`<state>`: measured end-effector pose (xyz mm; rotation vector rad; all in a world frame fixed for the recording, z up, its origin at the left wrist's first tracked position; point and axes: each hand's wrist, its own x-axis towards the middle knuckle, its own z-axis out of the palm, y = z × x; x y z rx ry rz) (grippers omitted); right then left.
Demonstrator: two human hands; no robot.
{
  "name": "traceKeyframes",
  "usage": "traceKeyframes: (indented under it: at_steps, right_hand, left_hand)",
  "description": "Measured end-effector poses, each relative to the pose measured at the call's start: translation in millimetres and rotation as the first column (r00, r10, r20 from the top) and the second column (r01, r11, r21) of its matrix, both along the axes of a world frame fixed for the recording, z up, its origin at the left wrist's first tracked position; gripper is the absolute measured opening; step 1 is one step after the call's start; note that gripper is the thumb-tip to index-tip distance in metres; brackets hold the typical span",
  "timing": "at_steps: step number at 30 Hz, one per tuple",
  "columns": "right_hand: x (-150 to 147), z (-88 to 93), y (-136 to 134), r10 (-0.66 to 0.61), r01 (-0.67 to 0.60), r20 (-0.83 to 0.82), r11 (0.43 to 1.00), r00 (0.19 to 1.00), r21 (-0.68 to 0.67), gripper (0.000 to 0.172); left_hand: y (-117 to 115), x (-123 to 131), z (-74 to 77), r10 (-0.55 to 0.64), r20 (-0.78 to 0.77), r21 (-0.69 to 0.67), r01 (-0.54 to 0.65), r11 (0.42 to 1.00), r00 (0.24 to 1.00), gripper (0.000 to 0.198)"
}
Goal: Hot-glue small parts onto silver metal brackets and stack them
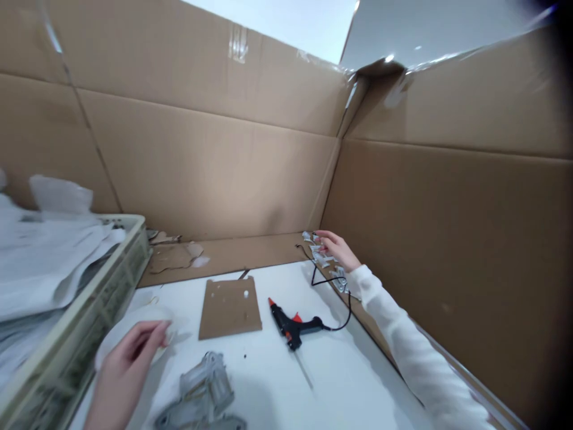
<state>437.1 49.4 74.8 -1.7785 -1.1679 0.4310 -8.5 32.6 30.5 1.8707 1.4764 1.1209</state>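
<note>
My left hand is over a pale round dish-like thing, thumb and fingers pressed together in a pinch. Whatever lies between those fingertips is too small to make out. Far off at the right, my right hand reaches with fingers stretched and apart over small clear and grey parts heaped along the cardboard wall. A black glue gun with a red nozzle tip and trigger lies on the white table, a glue stick protruding from its back. Nearer me sit several grey translucent plastic housings, slightly blurred.
A brown cardboard square with white specks lies mid-table. On the left stands a pale plastic crate filled with white sheets and bags. Tall cardboard walls enclose the back and right. The glue gun's black cord loops toward the right wall.
</note>
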Motion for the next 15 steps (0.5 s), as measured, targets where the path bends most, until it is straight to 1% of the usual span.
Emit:
traceKeyframes:
  at_steps: [1, 2, 3, 4, 5, 6, 7, 8, 9, 10, 11, 12, 13, 14, 15]
  right_hand:
    - [-31, 4.3, -16, 0.153, -0.157, 0.072, 0.986, 0.986, 0.06, 0.035]
    - [-63, 6.2, -33, 0.293, -0.304, 0.15, 0.951, 0.944, 0.054, 0.035]
    - [-95, 5.3, -50, 0.422, -0.433, 0.211, 0.901, 0.882, 0.006, 0.034]
    - [-125, 1.8, -67, 0.528, -0.53, 0.23, 0.846, 0.817, -0.06, 0.033]
    - [-152, -4.2, -81, 0.608, -0.597, 0.212, 0.793, 0.765, -0.123, 0.032]
    - [-175, -12.0, -91, 0.644, -0.626, 0.174, 0.765, 0.745, -0.154, 0.03]
    - [-194, -20.9, -97, 0.655, -0.637, 0.113, 0.754, 0.747, -0.157, 0.029]
    - [-209, -29.9, -99, 0.652, -0.643, 0.016, 0.75, 0.758, -0.157, 0.029]
    - [-222, -38.2, -98, 0.64, -0.651, -0.117, 0.745, 0.759, -0.146, 0.032]
    - [-232, -45.3, -95, 0.615, -0.663, -0.278, 0.737, 0.738, -0.132, 0.037]
    - [-239, -50.7, -90, 0.584, -0.684, -0.44, 0.722, 0.682, -0.101, 0.043]
    - [-245, -54.6, -86, 0.561, -0.698, -0.562, 0.715, 0.608, -0.042, 0.046]
    - [-249, -57.2, -82, 0.551, -0.69, -0.631, 0.723, 0.546, 0.034, 0.045]
    - [-252, -58.9, -79, 0.553, -0.67, -0.662, 0.735, 0.505, 0.104, 0.042]
    - [-253, -60.1, -76, 0.566, -0.64, -0.665, 0.749, 0.487, 0.169, 0.039]
  left_hand:
    - [-6, 7, 7.6, -0.04, 0.076, -0.074, 0.046, 0.996, 0.996, 0.031]
    - [-12, 14, 14.2, -0.069, 0.138, -0.102, 0.083, 0.991, 0.988, 0.031]
    - [-19, 20, 19.6, -0.081, 0.191, -0.106, 0.103, 0.989, 0.978, 0.03]
    - [-25, 25, 23.6, -0.11, 0.223, -0.105, 0.136, 0.985, 0.969, 0.029]
    - [-31, 28, 25.9, -0.134, 0.235, -0.098, 0.16, 0.982, 0.963, 0.028]
    - [-36, 31, 26.6, -0.157, 0.227, -0.09, 0.181, 0.979, 0.961, 0.027]
    - [-41, 33, 25.6, -0.181, 0.205, -0.075, 0.2, 0.977, 0.962, 0.026]
    - [-44, 35, 23.1, -0.203, 0.17, -0.049, 0.214, 0.976, 0.964, 0.026]
    - [-46, 36, 19.3, -0.223, 0.119, -0.008, 0.226, 0.974, 0.967, 0.025]
    - [-47, 38, 15.0, -0.238, 0.051, 0.05, 0.235, 0.971, 0.97, 0.023]
    - [-47, 39, 10.6, -0.241, -0.033, 0.12, 0.243, 0.962, 0.97, 0.022]
    - [-46, 41, 6.9, -0.232, -0.13, 0.193, 0.254, 0.948, 0.964, 0.021]
    - [-46, 43, 4.5, -0.213, -0.229, 0.263, 0.271, 0.926, 0.95, 0.02]
    - [-46, 45, 4.1, -0.194, -0.318, 0.32, 0.298, 0.899, 0.928, 0.02]
    - [-49, 47, 5.9, -0.183, -0.388, 0.365, 0.333, 0.869, 0.903, 0.02]
